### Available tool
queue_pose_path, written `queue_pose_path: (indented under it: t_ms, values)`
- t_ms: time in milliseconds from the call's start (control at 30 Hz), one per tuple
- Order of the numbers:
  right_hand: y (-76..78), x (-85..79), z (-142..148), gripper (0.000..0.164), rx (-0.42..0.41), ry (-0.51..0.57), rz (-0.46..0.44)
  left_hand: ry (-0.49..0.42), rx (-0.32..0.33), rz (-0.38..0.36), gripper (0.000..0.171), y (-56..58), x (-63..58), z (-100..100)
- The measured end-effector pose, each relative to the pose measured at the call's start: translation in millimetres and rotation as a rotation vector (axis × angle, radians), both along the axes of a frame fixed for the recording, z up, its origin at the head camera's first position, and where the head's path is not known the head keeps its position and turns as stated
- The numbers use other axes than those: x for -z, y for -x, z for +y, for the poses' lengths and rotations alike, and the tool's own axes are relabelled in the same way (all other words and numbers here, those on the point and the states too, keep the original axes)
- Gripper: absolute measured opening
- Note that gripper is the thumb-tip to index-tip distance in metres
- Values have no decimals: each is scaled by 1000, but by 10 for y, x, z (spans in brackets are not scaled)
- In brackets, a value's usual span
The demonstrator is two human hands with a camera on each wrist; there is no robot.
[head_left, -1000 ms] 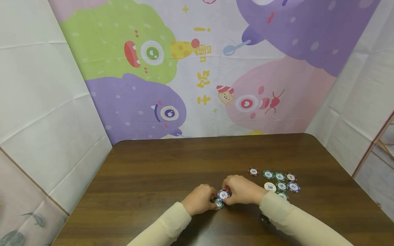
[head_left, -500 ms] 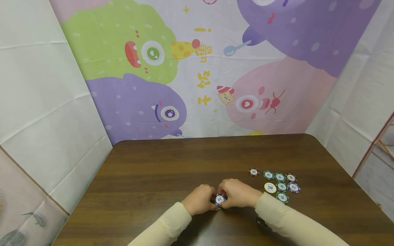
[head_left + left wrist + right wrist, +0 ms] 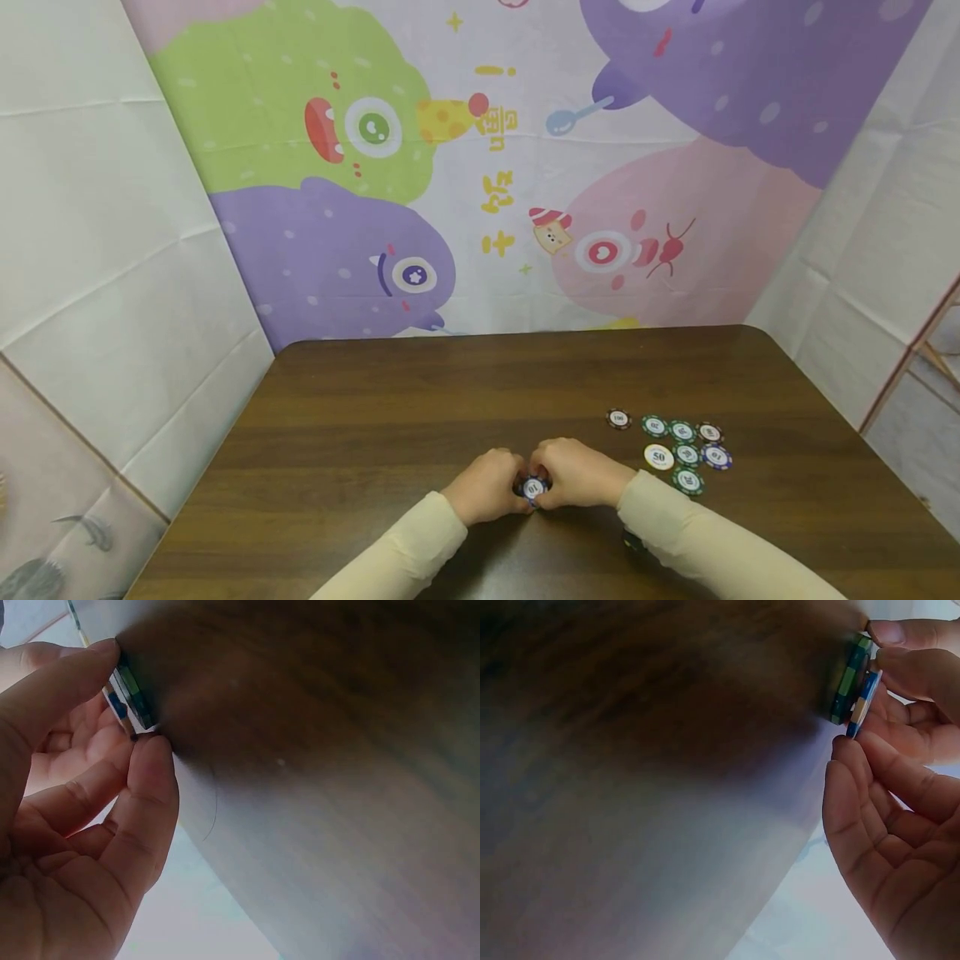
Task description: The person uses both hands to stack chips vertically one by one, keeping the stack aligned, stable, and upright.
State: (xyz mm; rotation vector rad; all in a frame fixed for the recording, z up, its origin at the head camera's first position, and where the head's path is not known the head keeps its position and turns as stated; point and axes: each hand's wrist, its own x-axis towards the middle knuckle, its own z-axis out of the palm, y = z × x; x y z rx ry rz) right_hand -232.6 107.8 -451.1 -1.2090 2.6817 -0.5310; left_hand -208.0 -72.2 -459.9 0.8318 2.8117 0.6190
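Near the table's front, a blue-and-white poker chip (image 3: 533, 488) marked 10 lies over green poker chips (image 3: 852, 679). My right hand (image 3: 581, 473) pinches the blue chip by its rim between thumb and fingers. From the other side, my left hand (image 3: 486, 487) holds the green chips at their edges, the fingertips of both hands almost meeting. In the right wrist view the blue chip sits slightly tilted against the green ones. The left wrist view also shows the green chips (image 3: 136, 694) edge-on beside the left fingertips. How many green chips are stacked is hard to tell.
To the right, several loose chips lie flat on the brown wooden table (image 3: 390, 400): green ones (image 3: 687, 481), a white 50 chip (image 3: 659, 457), a blue chip (image 3: 717, 456) and dark 100 chips (image 3: 618, 418). A cartoon-printed cloth (image 3: 495, 292) hangs behind the table's far edge.
My right hand has moved left and slightly down, bringing the blue chip over the green chips, which it now covers in the head view. The left hand has stayed put.
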Motion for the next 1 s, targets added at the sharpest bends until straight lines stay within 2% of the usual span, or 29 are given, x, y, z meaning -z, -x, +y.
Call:
queue_pose_path:
  t_ms: [333,600,800,1000]
  values:
    - [26,43,10,20,4,-16,26,4,9,17,25,14,-11,6]
    - [28,29,35,21,7,6,-11,5,11,39,24,16,-4,13]
    - [51,-31,115,28,63,40,-58,13,18,62,21,6,-1,19]
    - [149,-88,271,38,147,88,-90,40,23,72,22,-4,-5,18]
